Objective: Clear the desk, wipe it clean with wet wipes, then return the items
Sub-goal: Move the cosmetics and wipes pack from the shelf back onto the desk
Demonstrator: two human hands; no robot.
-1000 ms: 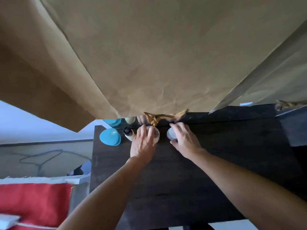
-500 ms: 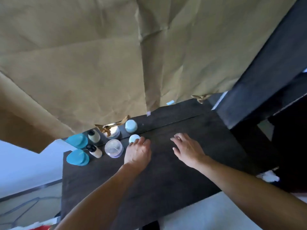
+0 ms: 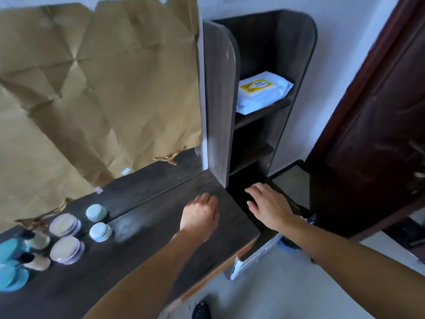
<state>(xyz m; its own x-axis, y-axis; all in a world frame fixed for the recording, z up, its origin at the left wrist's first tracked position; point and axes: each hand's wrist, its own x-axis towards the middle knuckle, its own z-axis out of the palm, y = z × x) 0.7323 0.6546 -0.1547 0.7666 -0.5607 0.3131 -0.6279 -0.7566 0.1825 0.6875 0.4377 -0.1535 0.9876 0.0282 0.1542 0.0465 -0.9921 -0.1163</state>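
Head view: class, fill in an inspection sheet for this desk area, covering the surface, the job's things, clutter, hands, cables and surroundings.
Surface: dark desk, right half bare, pale smudge near the jars.
Job's things: wipes lie on the shelf; blue jar, clear jar, bottle and teal disc grouped at the desk's left end.
Clutter: nothing seen.
Hands: left hand over the desk, fingers curled, nothing seen in them; right hand open, past the desk's right edge.
Cables: nothing seen.
Surroundings: brown paper behind the desk; door at right.
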